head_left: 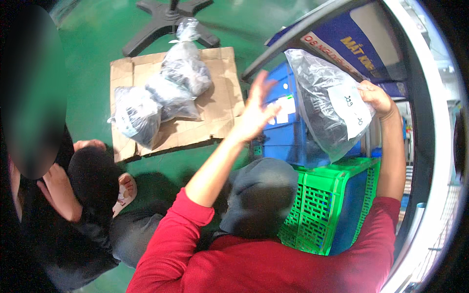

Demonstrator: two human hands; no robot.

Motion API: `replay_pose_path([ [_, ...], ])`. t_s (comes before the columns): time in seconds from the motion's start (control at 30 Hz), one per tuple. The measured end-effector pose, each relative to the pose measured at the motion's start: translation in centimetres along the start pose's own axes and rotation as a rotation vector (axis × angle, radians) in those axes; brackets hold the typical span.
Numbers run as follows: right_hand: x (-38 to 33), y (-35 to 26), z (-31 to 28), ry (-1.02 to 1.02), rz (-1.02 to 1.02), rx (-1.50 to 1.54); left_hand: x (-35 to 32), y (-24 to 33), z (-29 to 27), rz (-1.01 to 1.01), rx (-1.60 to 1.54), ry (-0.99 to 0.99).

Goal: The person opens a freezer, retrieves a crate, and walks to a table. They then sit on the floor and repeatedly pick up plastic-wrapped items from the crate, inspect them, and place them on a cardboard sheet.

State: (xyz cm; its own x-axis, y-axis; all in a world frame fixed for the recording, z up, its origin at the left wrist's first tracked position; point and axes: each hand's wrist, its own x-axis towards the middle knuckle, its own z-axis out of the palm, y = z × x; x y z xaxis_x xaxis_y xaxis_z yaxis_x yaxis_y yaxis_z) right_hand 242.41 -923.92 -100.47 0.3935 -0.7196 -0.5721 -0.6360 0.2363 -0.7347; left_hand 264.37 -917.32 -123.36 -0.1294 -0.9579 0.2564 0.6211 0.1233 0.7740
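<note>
A clear plastic bag (320,93) full of dark items hangs up at the right, with a white paper label (348,110) on it. My right hand (377,100) grips the bag's edge beside the label. My left hand (256,110) is raised with its fingers apart, holding nothing. It is left of the bag, in front of a blue plastic bin (281,139) that bears a pale label. The bag partly hides that bin. What exactly the dark contents are, I cannot make out.
Several filled clear bags (139,115) lie on a flattened cardboard sheet (215,66) on the green floor. A green crate (317,200) stands by my right arm. A black pedestal base (168,22) is beyond the cardboard. Another person (93,180) sits at the left.
</note>
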Motion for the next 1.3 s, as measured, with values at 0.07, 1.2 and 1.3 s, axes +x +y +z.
replay_pose_path([
  [0.07, 2.8, 1.4, 1.4, -0.045, -0.115, 0.187, -0.9, 0.2, 1.4, -0.002, -0.450, -0.199],
  [1.2, 7.6, 0.9, 8.1, -0.012, -0.030, -0.212, -2.4, 3.4, -17.8, -0.160, -0.388, 0.746],
  [1.3, 7.0, 4.2, 3.7, 0.129, 0.062, -0.238, -2.0, 2.5, -26.6, -0.113, -0.339, 0.837],
])
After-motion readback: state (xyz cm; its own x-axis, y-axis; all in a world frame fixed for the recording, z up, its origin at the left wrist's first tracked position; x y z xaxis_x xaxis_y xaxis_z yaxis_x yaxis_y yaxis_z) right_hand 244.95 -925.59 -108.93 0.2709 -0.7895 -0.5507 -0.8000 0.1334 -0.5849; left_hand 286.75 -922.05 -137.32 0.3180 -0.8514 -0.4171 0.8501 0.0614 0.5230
